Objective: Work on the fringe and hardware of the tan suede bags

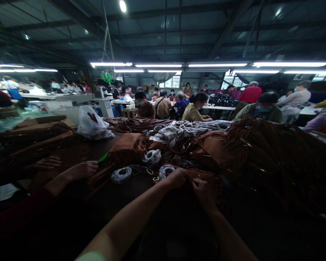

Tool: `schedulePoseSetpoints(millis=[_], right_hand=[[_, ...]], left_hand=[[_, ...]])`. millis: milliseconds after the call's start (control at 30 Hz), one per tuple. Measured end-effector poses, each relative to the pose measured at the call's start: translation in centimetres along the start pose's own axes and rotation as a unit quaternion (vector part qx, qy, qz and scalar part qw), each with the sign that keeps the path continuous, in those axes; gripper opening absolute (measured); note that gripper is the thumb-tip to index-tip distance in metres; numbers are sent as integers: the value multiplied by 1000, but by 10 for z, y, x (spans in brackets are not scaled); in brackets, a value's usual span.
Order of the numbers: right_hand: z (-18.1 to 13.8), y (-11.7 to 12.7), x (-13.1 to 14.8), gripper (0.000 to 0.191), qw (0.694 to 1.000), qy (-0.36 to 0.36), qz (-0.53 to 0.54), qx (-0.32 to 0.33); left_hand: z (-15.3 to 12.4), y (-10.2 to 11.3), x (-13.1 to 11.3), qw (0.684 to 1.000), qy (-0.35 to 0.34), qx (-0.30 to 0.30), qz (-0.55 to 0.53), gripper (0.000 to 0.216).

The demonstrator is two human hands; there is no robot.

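Both my hands meet over a brown fringed bag on the dark table. My left hand is closed, its fingers curled at the bag's near edge. Close by on the right, my right hand pinches the same edge, where a small shiny metal piece shows. Shadow hides the exact grip of the fingertips. Just beyond my left wrist lies a wrapped coil of strap with a metal clip. Another wrapped coil rests farther left.
A large heap of brown fringed bags rises on the right. More bags, a white plastic bag and grey wrapped straps lie ahead. On the left a co-worker's hands are beside a green-tipped item. Several people sit beyond.
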State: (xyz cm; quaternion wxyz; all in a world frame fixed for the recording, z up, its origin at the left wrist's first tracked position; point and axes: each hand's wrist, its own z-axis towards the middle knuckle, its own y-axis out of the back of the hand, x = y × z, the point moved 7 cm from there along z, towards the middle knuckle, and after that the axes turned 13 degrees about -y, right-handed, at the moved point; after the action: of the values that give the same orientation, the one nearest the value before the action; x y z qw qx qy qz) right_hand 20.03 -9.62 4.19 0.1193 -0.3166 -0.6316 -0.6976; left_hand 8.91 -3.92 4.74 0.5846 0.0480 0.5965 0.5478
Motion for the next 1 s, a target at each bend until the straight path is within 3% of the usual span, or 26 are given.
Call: schedulePoseSetpoints(millis=[100, 267, 500, 667, 800, 1000], right_hand=[[-1, -1, -1, 39, 1000, 7, 5, -5], [0, 2, 0, 36, 1000, 27, 10, -9], [-1, 3, 1, 36, 999, 35, -7, 24], [-2, 2, 1, 34, 999, 35, 16, 9], [0, 2, 0, 28, 996, 45, 66, 33], [7, 12, -17, 39, 964, 39, 249, 87]], left_hand=[[3, 1, 9, 997, 55, -9, -57, 30], [8, 3, 9, 985, 89, -2, -149, 23], [9, 1, 22, 968, 179, 4, -173, 18], [9, 0, 22, 975, 156, -9, -160, 18], [8, -5, 26, 970, 186, -32, -151, 16], [12, 0, 22, 974, 127, -150, -111, 18]])
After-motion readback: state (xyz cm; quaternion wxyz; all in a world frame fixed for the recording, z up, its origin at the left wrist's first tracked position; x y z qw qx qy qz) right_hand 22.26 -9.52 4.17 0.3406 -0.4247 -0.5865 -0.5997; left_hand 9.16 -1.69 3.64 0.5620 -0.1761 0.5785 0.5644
